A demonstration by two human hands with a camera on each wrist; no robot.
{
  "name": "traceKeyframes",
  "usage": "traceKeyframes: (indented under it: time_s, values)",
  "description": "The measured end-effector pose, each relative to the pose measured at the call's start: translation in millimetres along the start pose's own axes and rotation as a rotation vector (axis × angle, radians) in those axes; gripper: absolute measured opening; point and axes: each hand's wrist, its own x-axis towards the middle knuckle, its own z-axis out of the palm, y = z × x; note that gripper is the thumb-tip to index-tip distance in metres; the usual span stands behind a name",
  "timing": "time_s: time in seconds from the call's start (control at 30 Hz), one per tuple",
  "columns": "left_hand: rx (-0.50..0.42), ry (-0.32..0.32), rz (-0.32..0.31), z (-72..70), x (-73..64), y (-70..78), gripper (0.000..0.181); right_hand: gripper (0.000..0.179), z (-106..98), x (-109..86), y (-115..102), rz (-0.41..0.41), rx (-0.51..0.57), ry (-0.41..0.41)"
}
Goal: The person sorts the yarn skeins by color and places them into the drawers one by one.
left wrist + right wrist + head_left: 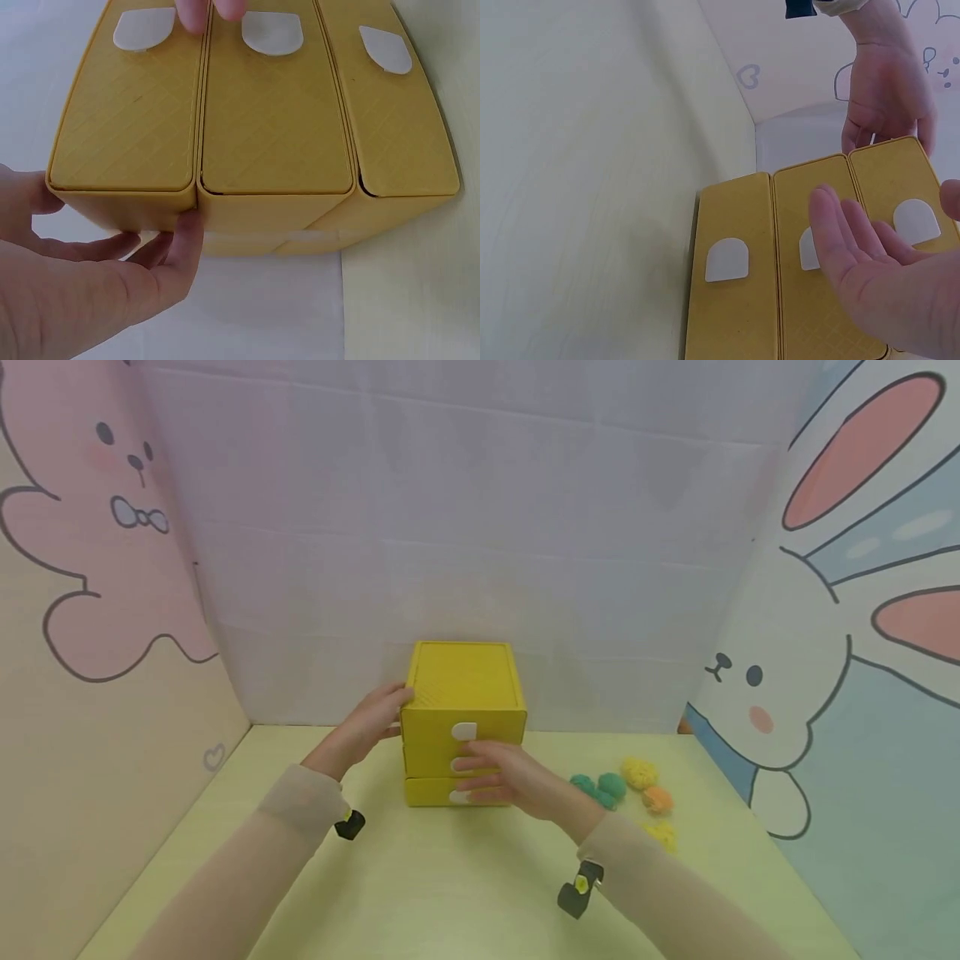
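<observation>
A yellow cabinet of three stacked drawers stands on the table against the back curtain. Each drawer front bears a white rounded tab. My left hand grips the cabinet's upper left edge; in the left wrist view its digits lie along the side wall and over the top. In front of the drawers, my right hand is held with its fingers loosely extended. Those fingers overlap the middle drawer's tab in the right wrist view, and nothing is in the palm.
To the cabinet's right lie small soft-looking things: green ones, yellow ones and an orange one. A white curtain closes off the back, and printed panels with a bear and a rabbit flank the table.
</observation>
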Motion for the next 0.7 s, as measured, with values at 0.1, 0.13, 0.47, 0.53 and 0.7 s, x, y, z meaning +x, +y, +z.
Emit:
traceKeyframes:
  time_s: [0.1,0.13,0.47,0.53,0.7]
  values:
    - [0.017,0.037,0.010,6.1,-0.7,0.4,0.068,0.064,1,3.6,0,0.011,0.018,0.000]
    - [0.018,0.044,0.014,7.5,-1.2,0.3,0.067,0.064,1,4.7,0,0.015,0.025,0.001]
    - [-0.023,0.077,0.047,12.2,-0.8,-5.3,0.072,0.061,0,16.7,2,0.025,0.112,0.052]
    - [-0.036,0.086,0.059,13.1,0.0,-6.9,0.072,0.063,0,18.8,2,0.025,0.128,0.057]
    - [-0.034,0.101,0.078,15.8,0.0,-10.1,0.072,0.071,2,21.6,-1,0.055,0.186,0.089]
